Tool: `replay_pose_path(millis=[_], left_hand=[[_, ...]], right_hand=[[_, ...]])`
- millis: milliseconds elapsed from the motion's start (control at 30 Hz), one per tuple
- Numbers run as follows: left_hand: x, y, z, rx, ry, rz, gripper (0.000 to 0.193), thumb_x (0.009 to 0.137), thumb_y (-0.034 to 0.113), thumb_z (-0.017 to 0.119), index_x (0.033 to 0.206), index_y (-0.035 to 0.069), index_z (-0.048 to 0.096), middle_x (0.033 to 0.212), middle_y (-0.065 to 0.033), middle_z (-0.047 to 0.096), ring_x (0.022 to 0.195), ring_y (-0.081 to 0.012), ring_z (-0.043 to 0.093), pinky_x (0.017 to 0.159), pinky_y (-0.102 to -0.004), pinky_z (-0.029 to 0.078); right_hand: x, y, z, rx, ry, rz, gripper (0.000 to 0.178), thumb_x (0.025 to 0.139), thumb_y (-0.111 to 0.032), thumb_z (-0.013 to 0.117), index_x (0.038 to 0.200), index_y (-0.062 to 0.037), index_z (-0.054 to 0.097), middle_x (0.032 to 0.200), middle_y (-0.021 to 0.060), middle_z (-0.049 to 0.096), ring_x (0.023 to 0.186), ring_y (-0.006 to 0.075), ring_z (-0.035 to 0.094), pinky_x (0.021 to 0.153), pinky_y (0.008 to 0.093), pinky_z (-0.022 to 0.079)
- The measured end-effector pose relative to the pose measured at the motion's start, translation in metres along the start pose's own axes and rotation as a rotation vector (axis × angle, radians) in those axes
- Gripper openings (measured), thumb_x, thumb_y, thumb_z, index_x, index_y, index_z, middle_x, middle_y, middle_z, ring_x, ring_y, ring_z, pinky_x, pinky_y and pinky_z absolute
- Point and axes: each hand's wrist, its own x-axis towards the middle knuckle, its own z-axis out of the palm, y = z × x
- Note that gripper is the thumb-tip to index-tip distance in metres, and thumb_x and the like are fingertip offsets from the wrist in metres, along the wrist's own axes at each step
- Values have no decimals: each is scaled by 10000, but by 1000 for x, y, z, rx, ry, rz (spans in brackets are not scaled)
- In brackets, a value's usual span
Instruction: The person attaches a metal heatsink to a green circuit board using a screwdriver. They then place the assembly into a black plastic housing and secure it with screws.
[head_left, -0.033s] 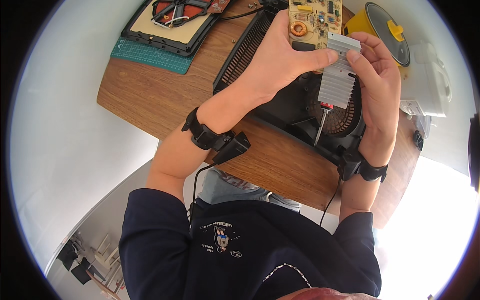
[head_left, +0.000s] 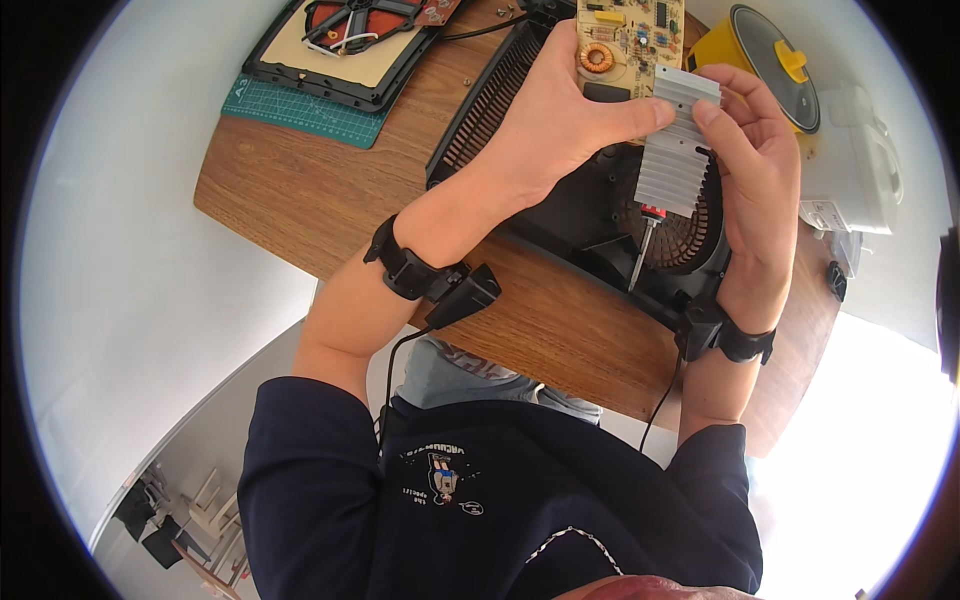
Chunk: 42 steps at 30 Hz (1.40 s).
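1. Nothing has shifted against the picture taken at the same instant: both hands, the board and the tool sit exactly where they did, so the hold is steady and not mid-move.
2. The left hand [head_left: 560, 130] reaches up towards 12 o'clock. Its grip is closed on the tan circuit board with a copper ring coil [head_left: 625, 40], and its thumb lies across the ribbed silver aluminium heat sink [head_left: 675, 150] fixed to the board's lower end.
3. The right hand [head_left: 750, 170], at 1 o'clock, has its grip closed on the heat sink's right edge, fingertips on the top corner.
4. The circuit board is lifted off the wooden tabletop [head_left: 300, 190], above the open black plastic housing with a round vent grille [head_left: 560, 215].
5. A red-collared screwdriver with a steel shaft [head_left: 645, 240] points down from under the heat sink. Whether the right hand's palm holds it or it rests in the housing cannot be told.
6. The picture's rim cuts off the top of the circuit board. The left hand covers its left part and the palms hide its back.
7. At 11 o'clock a black square frame with a red-orange coil [head_left: 350, 40] lies on a green cutting mat [head_left: 300, 110], cropped at the top.
8. At 2 o'clock a yellow round pot with a dark lid [head_left: 770, 60] and a white plastic appliance [head_left: 860, 160] are washed out by glare.
9. Black wrist bands with cables [head_left: 410, 265] circle both wrists.
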Motion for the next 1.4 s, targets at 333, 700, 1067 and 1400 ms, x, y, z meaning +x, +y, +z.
replay_pose_path(millis=[333,700,1067,1400], left_hand=[[-3,14,1,-182,14,-22,577,892,-33,762,1366,6,436,1266,-90,626,1143,-170,624,977,-328,539],[0,3,0,-144,70,7,588,888,-45,763,1369,2,427,1274,-92,627,1147,-173,628,982,-331,539],[-3,6,4,-159,96,35,578,882,-67,757,1362,7,444,1272,-83,632,1153,-164,622,985,-325,532],[-3,-4,-5,-350,85,-4,503,906,-77,707,1349,39,498,1255,-73,653,1136,-187,649,952,-349,554]], right_hand=[[-2,-8,1,-99,26,25,466,891,-163,812,1277,11,618,1037,117,743,890,117,678,833,249,526],[3,-4,-2,42,43,58,392,1052,-330,599,1246,7,657,1028,118,748,881,163,711,848,289,550],[2,-4,-4,7,28,48,366,1053,-302,605,1246,3,664,1006,108,745,891,160,701,863,284,536],[1,-5,-3,-94,50,-29,366,1089,-268,528,1290,20,633,1065,74,731,973,143,673,936,284,496]])
